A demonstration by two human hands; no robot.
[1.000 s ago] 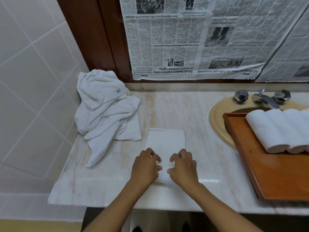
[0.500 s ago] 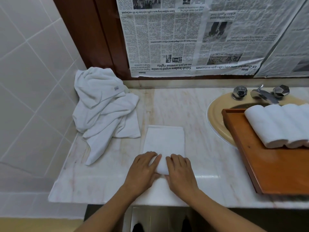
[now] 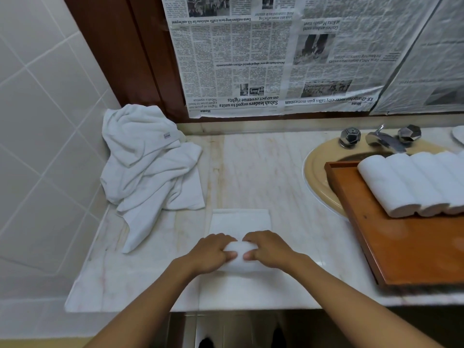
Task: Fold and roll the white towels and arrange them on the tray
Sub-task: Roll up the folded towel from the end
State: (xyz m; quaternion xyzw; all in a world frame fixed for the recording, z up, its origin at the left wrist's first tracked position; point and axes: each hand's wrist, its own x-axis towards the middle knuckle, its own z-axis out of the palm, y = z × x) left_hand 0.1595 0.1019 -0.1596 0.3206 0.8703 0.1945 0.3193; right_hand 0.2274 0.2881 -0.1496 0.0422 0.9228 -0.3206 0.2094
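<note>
A folded white towel (image 3: 241,222) lies as a narrow strip on the marble counter in front of me. Its near end is rolled into a thick roll (image 3: 239,257). My left hand (image 3: 211,252) and my right hand (image 3: 268,249) grip this roll side by side, fingers curled over its top and thumbs at its near side. To the right, a wooden tray (image 3: 401,254) rests over the sink and carries several rolled white towels (image 3: 411,184) in a row at its far end.
A heap of unfolded white towels (image 3: 148,169) lies at the back left against the tiled wall. A beige sink (image 3: 313,169) with a chrome tap (image 3: 381,139) sits behind the tray. Newspaper covers the wall behind. The counter's front edge is just below my wrists.
The flat strip has become shorter as the near end has been rolled away from me. Both hands moved forward and now curl round a thicker roll.
</note>
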